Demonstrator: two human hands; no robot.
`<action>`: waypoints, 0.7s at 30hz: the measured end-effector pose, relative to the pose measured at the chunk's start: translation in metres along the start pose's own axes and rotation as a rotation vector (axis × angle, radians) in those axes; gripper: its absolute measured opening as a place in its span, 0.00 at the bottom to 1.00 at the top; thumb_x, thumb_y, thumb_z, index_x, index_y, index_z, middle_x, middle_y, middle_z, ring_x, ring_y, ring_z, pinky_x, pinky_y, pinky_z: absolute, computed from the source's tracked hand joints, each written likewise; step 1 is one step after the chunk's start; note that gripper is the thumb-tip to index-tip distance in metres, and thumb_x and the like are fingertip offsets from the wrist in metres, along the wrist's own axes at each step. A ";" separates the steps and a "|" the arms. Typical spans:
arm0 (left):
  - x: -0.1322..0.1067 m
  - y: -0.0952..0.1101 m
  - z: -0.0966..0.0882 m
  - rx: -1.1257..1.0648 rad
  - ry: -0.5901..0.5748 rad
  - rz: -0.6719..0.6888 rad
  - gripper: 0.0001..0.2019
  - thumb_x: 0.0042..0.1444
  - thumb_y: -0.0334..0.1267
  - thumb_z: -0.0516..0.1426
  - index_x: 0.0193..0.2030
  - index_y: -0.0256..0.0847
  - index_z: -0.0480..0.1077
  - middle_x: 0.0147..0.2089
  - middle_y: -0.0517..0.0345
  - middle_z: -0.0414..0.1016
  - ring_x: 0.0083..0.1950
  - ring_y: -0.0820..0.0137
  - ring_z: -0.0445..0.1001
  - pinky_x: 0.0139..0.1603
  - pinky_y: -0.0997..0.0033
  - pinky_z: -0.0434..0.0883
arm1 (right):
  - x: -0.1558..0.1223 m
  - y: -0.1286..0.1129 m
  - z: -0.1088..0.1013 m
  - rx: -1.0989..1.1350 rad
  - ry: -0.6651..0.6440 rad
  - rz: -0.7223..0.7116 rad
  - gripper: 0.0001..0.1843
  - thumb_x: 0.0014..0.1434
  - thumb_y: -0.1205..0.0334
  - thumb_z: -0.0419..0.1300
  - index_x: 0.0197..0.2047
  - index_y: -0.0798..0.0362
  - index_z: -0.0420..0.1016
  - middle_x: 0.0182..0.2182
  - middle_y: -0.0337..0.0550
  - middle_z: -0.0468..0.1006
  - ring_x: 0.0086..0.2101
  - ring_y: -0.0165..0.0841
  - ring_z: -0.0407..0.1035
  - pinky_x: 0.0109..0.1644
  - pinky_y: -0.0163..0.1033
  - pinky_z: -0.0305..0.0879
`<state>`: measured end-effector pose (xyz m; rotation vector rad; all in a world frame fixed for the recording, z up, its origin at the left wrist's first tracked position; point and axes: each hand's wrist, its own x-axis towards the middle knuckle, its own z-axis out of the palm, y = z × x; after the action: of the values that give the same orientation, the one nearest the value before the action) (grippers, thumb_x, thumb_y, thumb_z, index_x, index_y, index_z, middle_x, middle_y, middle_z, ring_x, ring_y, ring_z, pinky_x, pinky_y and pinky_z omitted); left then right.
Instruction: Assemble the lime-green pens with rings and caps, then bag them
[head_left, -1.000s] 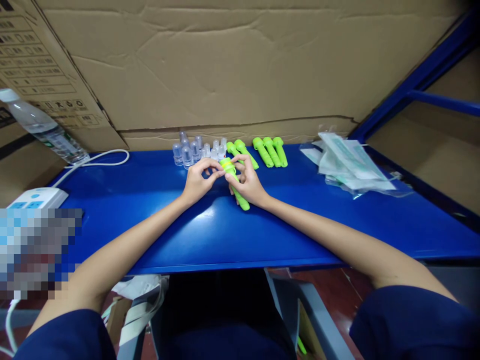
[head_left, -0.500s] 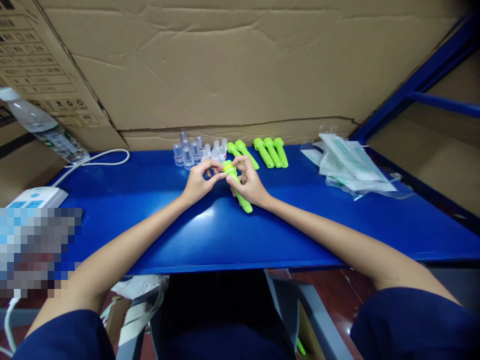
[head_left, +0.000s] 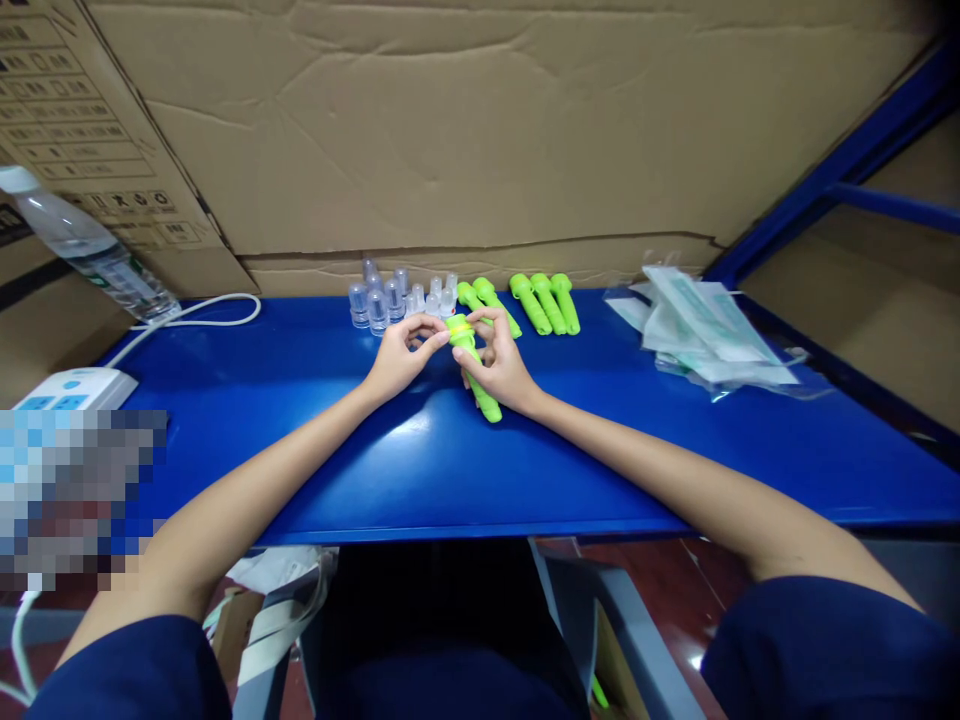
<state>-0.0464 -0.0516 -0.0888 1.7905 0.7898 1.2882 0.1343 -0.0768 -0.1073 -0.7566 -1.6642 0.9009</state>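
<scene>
Above the middle of the blue table, my right hand (head_left: 501, 365) is wrapped round a lime-green plastic flashlight (head_left: 486, 400), which slants with its wide head away from me and its tail end toward me. A yellow band (head_left: 459, 330) runs round the flashlight's head. On its left side, my left hand (head_left: 405, 355) pinches the head near this band with thumb and fingertips. What lies between those fingertips is too small to make out. Just beyond my left hand stand several clear plastic caps (head_left: 377, 310). Two more green flashlights (head_left: 495, 300) lie behind my right hand, partly hidden by it.
Three green flashlights (head_left: 545, 305) lie side by side at the back. Farther right is a pile of clear bags with white-and-green sheets (head_left: 712, 330). A water bottle (head_left: 90, 255), white cable (head_left: 225, 312) and power strip (head_left: 82, 390) are at left. Cardboard (head_left: 450, 130) walls the back.
The view has shifted slightly. Both hands stay at the flashlight, and its yellow band shows a little more between them. Nothing has been let go.
</scene>
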 end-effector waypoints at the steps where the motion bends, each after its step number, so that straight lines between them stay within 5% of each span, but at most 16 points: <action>1: 0.000 0.000 0.000 -0.020 0.005 -0.013 0.14 0.55 0.47 0.66 0.38 0.37 0.75 0.39 0.55 0.79 0.38 0.72 0.75 0.41 0.73 0.70 | 0.000 0.000 0.000 0.004 0.001 0.000 0.27 0.62 0.47 0.65 0.50 0.43 0.50 0.49 0.41 0.70 0.18 0.20 0.67 0.16 0.32 0.68; 12: 0.001 -0.009 0.000 -0.130 -0.018 -0.043 0.22 0.53 0.54 0.67 0.44 0.39 0.70 0.41 0.54 0.78 0.43 0.70 0.78 0.47 0.69 0.74 | 0.000 -0.009 0.002 0.110 0.004 0.106 0.31 0.58 0.41 0.67 0.46 0.43 0.48 0.50 0.43 0.76 0.19 0.24 0.71 0.14 0.31 0.69; 17: -0.001 -0.004 0.001 -0.001 0.091 0.026 0.20 0.53 0.48 0.69 0.45 0.39 0.70 0.46 0.51 0.79 0.43 0.70 0.79 0.39 0.73 0.71 | 0.002 -0.008 0.000 0.158 -0.069 0.214 0.27 0.63 0.37 0.59 0.51 0.46 0.53 0.37 0.39 0.80 0.21 0.28 0.74 0.19 0.33 0.74; 21: -0.001 0.000 0.000 0.107 0.170 0.113 0.16 0.55 0.45 0.67 0.45 0.40 0.73 0.45 0.53 0.80 0.43 0.70 0.79 0.37 0.73 0.69 | 0.003 -0.005 0.000 0.110 -0.108 0.210 0.32 0.61 0.36 0.61 0.57 0.49 0.58 0.40 0.45 0.82 0.25 0.31 0.77 0.20 0.33 0.74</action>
<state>-0.0468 -0.0526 -0.0890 1.8505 0.8756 1.5128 0.1333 -0.0769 -0.1017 -0.8308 -1.6340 1.1892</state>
